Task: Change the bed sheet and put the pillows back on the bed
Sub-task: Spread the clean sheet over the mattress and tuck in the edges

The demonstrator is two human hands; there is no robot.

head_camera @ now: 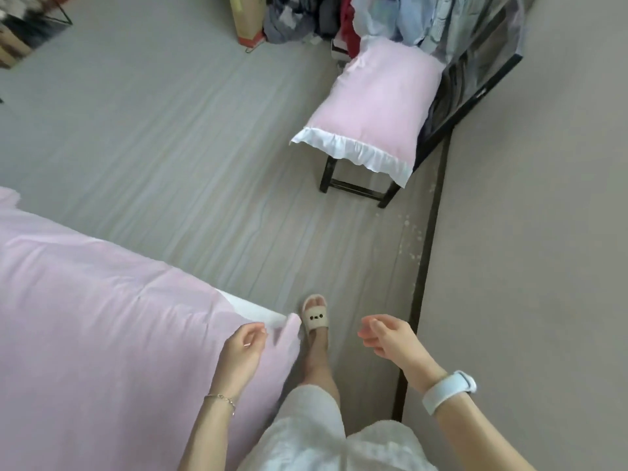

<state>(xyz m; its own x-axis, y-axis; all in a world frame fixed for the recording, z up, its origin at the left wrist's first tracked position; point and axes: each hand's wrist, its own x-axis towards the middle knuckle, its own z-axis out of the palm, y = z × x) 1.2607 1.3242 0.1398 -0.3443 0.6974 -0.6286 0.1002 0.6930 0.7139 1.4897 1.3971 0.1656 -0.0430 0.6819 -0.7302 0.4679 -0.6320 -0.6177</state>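
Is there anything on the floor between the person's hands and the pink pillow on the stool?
Nothing visible. Bare grey floor lies between both hands and the pillow on the stool. The right hand hangs loosely curled and holds nothing; the left hand is over the pink sheet's corner. The clothes pile sits behind the pillow.

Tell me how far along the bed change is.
Looks done: a pink sheet covers the bed, though white still shows at the near corner. In hand: the left hand hovers at that corner edge; whether it pinches fabric is unclear. The right hand hangs free, holding nothing. Left: the pink pillow lies on the dark stool, not on the bed.
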